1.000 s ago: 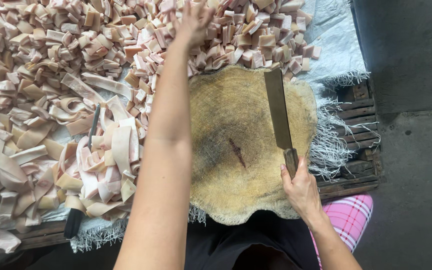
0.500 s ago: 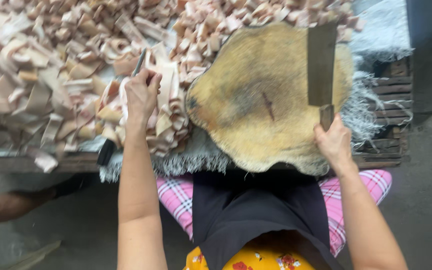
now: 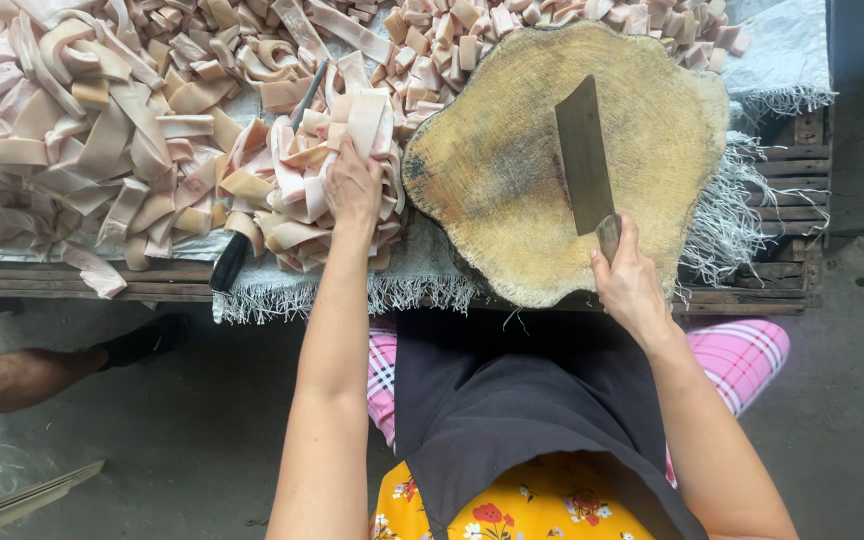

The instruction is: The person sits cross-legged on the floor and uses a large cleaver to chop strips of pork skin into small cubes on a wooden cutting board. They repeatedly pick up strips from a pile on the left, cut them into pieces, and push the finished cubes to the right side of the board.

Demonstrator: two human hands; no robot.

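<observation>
Two hands: left (image 3: 352, 185) grips strips (image 3: 297, 170), right (image 3: 630, 285) holds cleaver (image 3: 584, 155).

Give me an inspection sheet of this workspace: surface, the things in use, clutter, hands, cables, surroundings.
Surface: a round wooden chopping block, worn and stained, sits on a frayed white woven sheet laid over wooden pallets.
Things in use: a cleaver lies flat on the block; a heap of long pale strips lies left of it.
Clutter: small cut pieces along the block's far edge; a second, dark-handled knife half buried in the strips.
Hands: left hand grips a bunch of strips; right hand holds the cleaver's handle.
Cables: nothing seen.
Surroundings: grey concrete floor; another person's foot at the left.
</observation>
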